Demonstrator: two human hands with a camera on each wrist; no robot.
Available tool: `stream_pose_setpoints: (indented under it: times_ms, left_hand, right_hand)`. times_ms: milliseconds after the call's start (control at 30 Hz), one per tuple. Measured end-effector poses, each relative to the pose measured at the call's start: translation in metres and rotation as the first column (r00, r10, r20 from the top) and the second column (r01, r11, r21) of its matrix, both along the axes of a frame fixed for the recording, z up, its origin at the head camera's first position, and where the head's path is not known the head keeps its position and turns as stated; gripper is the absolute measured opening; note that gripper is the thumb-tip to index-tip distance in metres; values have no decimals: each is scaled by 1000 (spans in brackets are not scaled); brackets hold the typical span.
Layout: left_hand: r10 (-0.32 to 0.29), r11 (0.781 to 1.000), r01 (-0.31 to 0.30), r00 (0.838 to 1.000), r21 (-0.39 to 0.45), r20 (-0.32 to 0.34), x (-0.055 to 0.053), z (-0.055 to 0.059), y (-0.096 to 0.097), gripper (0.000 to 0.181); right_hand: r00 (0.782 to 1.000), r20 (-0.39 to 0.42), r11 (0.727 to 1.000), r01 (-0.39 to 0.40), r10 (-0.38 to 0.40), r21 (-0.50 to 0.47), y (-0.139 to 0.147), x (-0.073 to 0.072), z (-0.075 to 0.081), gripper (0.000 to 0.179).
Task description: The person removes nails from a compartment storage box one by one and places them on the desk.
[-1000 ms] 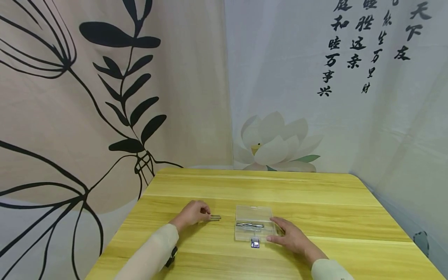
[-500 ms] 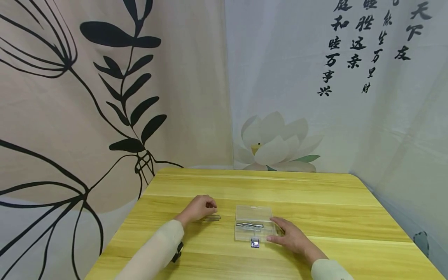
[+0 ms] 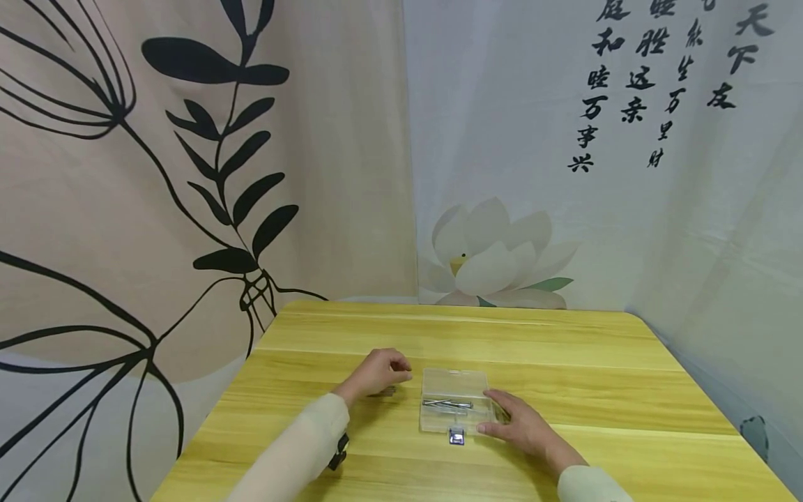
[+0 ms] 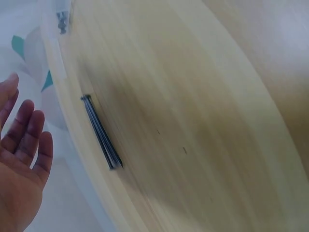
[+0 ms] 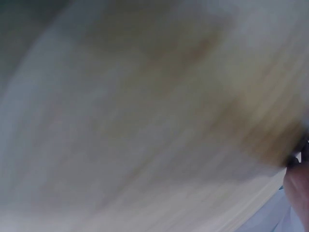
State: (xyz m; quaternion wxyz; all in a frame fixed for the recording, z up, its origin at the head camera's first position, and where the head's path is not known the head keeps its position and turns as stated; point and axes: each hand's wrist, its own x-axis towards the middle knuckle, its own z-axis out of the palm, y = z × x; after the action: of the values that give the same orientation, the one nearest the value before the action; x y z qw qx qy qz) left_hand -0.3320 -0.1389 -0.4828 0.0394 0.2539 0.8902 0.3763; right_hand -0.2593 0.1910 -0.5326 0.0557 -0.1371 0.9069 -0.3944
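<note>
My left hand point(image 3: 379, 369) hovers over the table left of the box, its fingers loosely bent with nothing seen in them. Under it lies a small bunch of long metal nails point(image 4: 101, 133), side by side on the wood; in the head view the hand partly covers them. A clear plastic box point(image 3: 454, 382) stands mid-table with several shiny nails point(image 3: 448, 404) inside. My right hand point(image 3: 523, 424) grips the box's right side, thumb at the front corner and fingers farther back. The right wrist view is blurred, with only a fingertip at its edge.
A small bluish, shiny square piece point(image 3: 456, 436) sits at the box's front edge. The yellow wood-grain table point(image 3: 602, 369) reaches back to a printed curtain point(image 3: 351, 174). A dark device point(image 3: 337, 453) is strapped at the left wrist.
My left hand has come up off the nails on the table and moved right toward the box, leaving them lying there. The right hand and the box stay put.
</note>
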Motion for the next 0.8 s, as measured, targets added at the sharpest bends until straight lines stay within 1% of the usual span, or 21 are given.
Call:
stream_pose_setpoints:
  times_ms: [100, 267, 367, 567, 800]
  left_hand:
    - [-9, 1000, 9, 1000, 11, 3, 0, -1, 7, 11]
    - [-40, 998, 40, 999, 38, -18, 0, -4, 17, 12]
    - [-47, 998, 47, 999, 46, -9, 0, -4, 24, 13]
    - [-60, 998, 59, 998, 34, 8, 2, -7, 39, 13]
    - [-71, 997, 71, 997, 14, 15, 7, -12, 52, 9]
  right_hand:
    - [1000, 0, 1000, 0, 0, 2, -1, 0, 0, 81]
    - [1000, 10, 1000, 4, -4, 4, -2, -1, -1, 81]
    - [1000, 11, 1000, 9, -9, 6, -2, -1, -1, 81]
    - [1000, -2, 1000, 6, -6, 22, -3, -1, 1, 80]
    - [1000, 0, 1000, 13, -13, 24, -2, -1, -1, 81]
